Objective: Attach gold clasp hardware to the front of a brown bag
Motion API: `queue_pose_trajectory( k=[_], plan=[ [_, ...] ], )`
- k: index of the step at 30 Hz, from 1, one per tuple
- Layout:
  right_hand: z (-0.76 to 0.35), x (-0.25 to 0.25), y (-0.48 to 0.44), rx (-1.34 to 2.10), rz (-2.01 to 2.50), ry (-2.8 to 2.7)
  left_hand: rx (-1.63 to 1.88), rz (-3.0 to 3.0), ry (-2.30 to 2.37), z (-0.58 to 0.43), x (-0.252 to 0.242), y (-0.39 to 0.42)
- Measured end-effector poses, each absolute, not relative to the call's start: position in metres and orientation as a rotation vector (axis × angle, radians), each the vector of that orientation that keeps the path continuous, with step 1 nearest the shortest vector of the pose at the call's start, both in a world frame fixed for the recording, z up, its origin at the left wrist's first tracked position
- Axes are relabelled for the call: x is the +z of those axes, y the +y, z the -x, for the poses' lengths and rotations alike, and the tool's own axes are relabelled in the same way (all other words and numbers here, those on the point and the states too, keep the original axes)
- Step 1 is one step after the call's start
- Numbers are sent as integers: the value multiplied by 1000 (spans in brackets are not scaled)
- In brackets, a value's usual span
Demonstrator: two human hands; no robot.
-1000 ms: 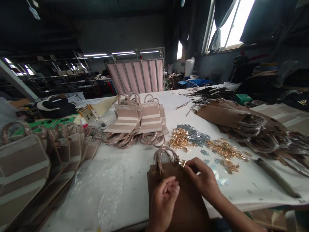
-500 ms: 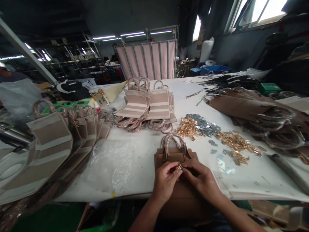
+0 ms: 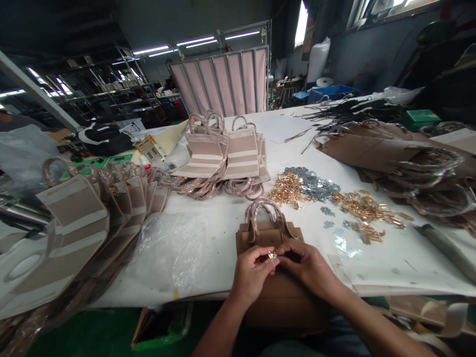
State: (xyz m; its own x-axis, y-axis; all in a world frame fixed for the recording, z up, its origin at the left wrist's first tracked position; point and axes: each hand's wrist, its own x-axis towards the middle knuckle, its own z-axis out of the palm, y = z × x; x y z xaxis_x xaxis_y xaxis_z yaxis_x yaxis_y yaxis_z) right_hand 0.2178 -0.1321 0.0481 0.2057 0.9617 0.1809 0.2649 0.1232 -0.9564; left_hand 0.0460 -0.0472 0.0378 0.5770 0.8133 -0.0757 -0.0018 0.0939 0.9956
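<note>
A brown handbag [image 3: 290,297] with plastic-wrapped handles [image 3: 265,210] lies in front of me, over the table's near edge. Above its front, a small gold metal fitting [image 3: 273,254] is pinched between the thumb and fingers of my left hand [image 3: 250,272]. My right hand [image 3: 310,265] meets it from the other side, fingertips closed at the same fitting. The fitting's exact shape is too small to make out. Beyond the bag lie a pile of gold metal pieces [image 3: 288,189] and a pile of grey metal plates [image 3: 316,184].
More gold pieces [image 3: 366,210] are scattered to the right. Partly made bag panels [image 3: 242,156] stand at the back, with others [image 3: 74,208] at the left. Brown bags [image 3: 375,148] are stacked at the right. A clear plastic sheet [image 3: 167,248] lies left of my hands on the white table [image 3: 219,233].
The camera view has tilted slightly down and shifted. My hands stay together at the gold fitting, with a small shift of the fingers; the bag lies as before.
</note>
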Motion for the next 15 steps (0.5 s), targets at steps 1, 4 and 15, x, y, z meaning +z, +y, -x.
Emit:
queue_pose_trajectory(
  k=[1,4,15],
  plan=[
    [-219,48,-132,825,1364,-1274,698,-1372,770,-46,38,-47],
    [-224,48,-132,854,1313,-1313,672,-1413,770,-46,39,-47],
    [-224,46,-137,782,1083,-1387,574,-1419,740,-43,44,-46]
  ],
)
